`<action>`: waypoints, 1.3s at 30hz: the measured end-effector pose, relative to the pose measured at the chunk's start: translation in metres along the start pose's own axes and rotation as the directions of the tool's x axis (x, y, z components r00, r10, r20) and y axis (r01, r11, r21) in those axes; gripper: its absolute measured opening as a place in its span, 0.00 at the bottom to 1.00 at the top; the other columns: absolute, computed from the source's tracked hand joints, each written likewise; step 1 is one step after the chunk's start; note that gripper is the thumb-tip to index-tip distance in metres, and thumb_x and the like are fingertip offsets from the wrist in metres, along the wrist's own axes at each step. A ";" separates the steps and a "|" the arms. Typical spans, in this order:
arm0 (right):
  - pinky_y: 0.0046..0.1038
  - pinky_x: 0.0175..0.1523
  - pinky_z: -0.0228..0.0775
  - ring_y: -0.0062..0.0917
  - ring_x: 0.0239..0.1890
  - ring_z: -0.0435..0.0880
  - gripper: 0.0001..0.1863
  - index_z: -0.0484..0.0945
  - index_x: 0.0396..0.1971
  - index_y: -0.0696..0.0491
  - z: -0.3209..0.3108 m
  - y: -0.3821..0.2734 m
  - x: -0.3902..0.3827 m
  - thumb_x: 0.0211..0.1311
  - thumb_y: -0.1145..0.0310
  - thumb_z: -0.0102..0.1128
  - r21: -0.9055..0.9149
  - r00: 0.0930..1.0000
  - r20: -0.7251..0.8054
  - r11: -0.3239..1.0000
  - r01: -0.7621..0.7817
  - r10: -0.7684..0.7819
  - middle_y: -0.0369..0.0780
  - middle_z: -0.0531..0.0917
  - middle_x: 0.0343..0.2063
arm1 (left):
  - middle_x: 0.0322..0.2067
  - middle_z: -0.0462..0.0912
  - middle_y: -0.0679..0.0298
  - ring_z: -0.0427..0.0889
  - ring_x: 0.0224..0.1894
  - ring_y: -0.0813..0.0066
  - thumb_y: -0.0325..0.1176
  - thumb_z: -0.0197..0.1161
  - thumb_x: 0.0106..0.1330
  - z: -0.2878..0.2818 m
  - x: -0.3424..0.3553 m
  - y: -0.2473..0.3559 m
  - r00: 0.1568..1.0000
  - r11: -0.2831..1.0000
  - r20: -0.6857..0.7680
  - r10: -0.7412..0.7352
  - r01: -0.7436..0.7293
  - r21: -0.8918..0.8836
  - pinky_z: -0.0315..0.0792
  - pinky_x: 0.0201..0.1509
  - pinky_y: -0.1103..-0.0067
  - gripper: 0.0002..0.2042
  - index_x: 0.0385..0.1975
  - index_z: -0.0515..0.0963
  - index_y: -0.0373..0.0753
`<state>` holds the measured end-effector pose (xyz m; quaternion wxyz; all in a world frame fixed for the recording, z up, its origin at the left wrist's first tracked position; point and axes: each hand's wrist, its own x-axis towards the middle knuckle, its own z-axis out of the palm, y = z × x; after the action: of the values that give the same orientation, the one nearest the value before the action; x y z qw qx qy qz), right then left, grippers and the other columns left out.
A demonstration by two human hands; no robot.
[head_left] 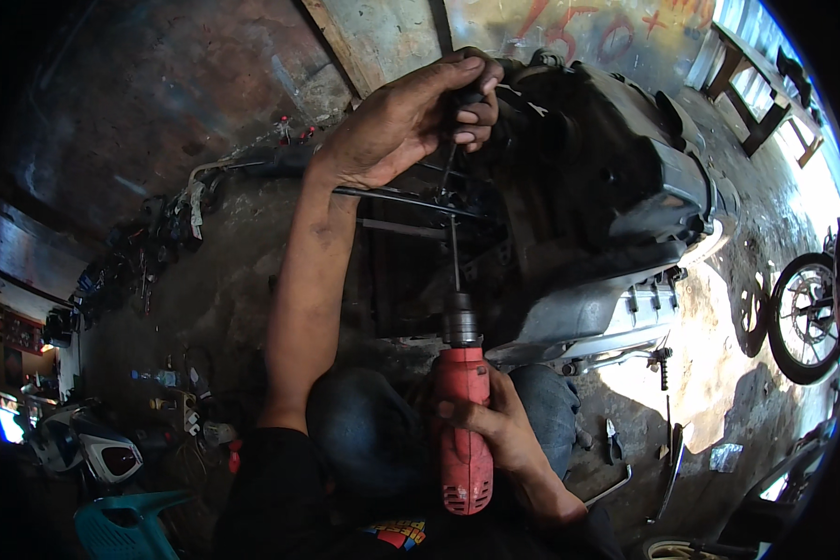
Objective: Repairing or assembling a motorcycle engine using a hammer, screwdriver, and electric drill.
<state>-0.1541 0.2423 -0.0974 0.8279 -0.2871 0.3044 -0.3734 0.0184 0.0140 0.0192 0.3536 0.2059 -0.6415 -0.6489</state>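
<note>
In the head view, your right hand was wrapped around the red power drill, near centre, its bit pointing far toward a thin dark bar; contact was unclear. Your left hand, farther off, was curled around something dark, unidentifiable, left of the black bodywork. Drilling seemed in hand; the next move probably called for steady alignment.

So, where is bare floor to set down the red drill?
Bare floor shows between the left forearm and the dark parts along the wall, and in sunlight between the dark plastic body and the wheel. It's crowded near the pliers and teal chair.
</note>
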 end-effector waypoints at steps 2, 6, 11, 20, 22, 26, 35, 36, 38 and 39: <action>0.24 0.43 0.76 0.19 0.34 0.81 0.21 0.74 0.46 0.58 -0.002 0.000 0.001 0.55 0.70 0.71 0.014 1.000 -0.019 1.000 -0.004 0.004 0.35 0.81 0.31 | 0.25 0.61 0.72 0.63 0.27 0.83 0.48 0.48 0.78 0.000 0.000 -0.001 1.000 1.000 -0.004 0.020 -0.019 0.015 0.67 0.42 0.79 0.14 0.38 0.67 0.43; 0.25 0.43 0.76 0.19 0.34 0.81 0.21 0.74 0.46 0.58 -0.007 -0.001 0.002 0.54 0.70 0.71 0.000 0.998 0.063 1.000 0.015 -0.015 0.36 0.82 0.32 | 0.25 0.61 0.72 0.63 0.27 0.83 0.48 0.49 0.78 0.000 -0.001 -0.001 1.000 0.999 -0.019 0.024 -0.024 0.036 0.66 0.42 0.79 0.14 0.38 0.68 0.43; 0.25 0.44 0.75 0.20 0.35 0.80 0.21 0.73 0.46 0.58 -0.013 0.002 0.003 0.53 0.71 0.70 0.060 0.993 0.120 0.998 -0.023 0.016 0.36 0.81 0.33 | 0.25 0.61 0.72 0.63 0.27 0.83 0.48 0.49 0.78 0.000 -0.002 -0.001 1.000 1.000 -0.024 0.005 -0.005 0.022 0.67 0.42 0.78 0.14 0.39 0.68 0.43; 0.27 0.46 0.75 0.19 0.35 0.80 0.21 0.74 0.44 0.56 -0.021 0.007 0.008 0.51 0.70 0.73 -0.003 0.983 0.180 0.999 -0.032 0.032 0.35 0.81 0.32 | 0.26 0.62 0.73 0.64 0.30 0.84 0.46 0.49 0.78 0.002 -0.001 -0.003 0.999 0.999 -0.040 0.016 -0.017 -0.044 0.66 0.38 0.81 0.14 0.37 0.70 0.42; 0.27 0.46 0.75 0.19 0.36 0.80 0.21 0.74 0.43 0.56 -0.021 0.005 0.008 0.51 0.70 0.73 -0.025 0.984 0.175 0.999 -0.032 0.036 0.35 0.81 0.32 | 0.26 0.62 0.73 0.63 0.30 0.84 0.46 0.49 0.78 0.003 -0.002 -0.002 0.999 0.998 -0.052 -0.002 -0.002 -0.070 0.66 0.38 0.81 0.14 0.37 0.70 0.42; 0.28 0.48 0.75 0.20 0.37 0.81 0.19 0.75 0.42 0.56 -0.020 0.004 0.010 0.51 0.70 0.73 -0.078 0.987 0.159 0.997 -0.017 0.029 0.36 0.82 0.33 | 0.27 0.62 0.73 0.63 0.30 0.84 0.46 0.50 0.78 0.003 0.000 -0.002 0.998 0.998 -0.063 0.012 -0.016 -0.069 0.66 0.38 0.81 0.14 0.37 0.70 0.42; 0.29 0.50 0.75 0.21 0.37 0.81 0.20 0.75 0.43 0.57 -0.017 0.004 0.011 0.51 0.69 0.73 -0.134 0.988 0.153 0.991 0.026 -0.006 0.36 0.83 0.33 | 0.26 0.62 0.73 0.64 0.29 0.85 0.47 0.49 0.79 0.001 0.000 -0.001 1.000 0.999 -0.003 0.002 -0.002 -0.039 0.66 0.37 0.83 0.15 0.37 0.70 0.42; 0.29 0.50 0.75 0.21 0.37 0.81 0.20 0.75 0.43 0.57 -0.017 0.004 0.011 0.51 0.69 0.73 -0.134 0.988 0.153 0.991 0.025 -0.005 0.36 0.83 0.33 | 0.25 0.60 0.73 0.63 0.28 0.84 0.47 0.47 0.79 0.001 0.000 -0.001 1.000 1.000 -0.015 -0.004 0.004 -0.003 0.66 0.40 0.80 0.14 0.37 0.68 0.43; 0.29 0.50 0.75 0.20 0.38 0.81 0.21 0.75 0.44 0.57 -0.017 0.004 0.011 0.51 0.69 0.73 -0.123 0.989 0.148 0.992 0.022 -0.003 0.36 0.83 0.33 | 0.25 0.59 0.72 0.62 0.26 0.83 0.47 0.45 0.79 0.001 0.000 -0.001 1.000 0.999 -0.029 -0.011 0.012 0.031 0.67 0.43 0.77 0.14 0.38 0.66 0.44; 0.29 0.50 0.75 0.20 0.38 0.81 0.21 0.75 0.44 0.57 -0.017 0.005 0.011 0.51 0.69 0.73 -0.123 0.989 0.148 0.992 0.021 -0.003 0.36 0.83 0.33 | 0.25 0.59 0.72 0.62 0.26 0.83 0.47 0.45 0.79 0.001 0.000 -0.001 1.000 0.999 -0.022 0.000 0.001 0.035 0.67 0.43 0.77 0.14 0.38 0.66 0.44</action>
<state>-0.1587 0.2319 -0.1152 0.8264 -0.3666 0.2634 -0.3366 0.0177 0.0144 0.0181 0.3569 0.2193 -0.6489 -0.6352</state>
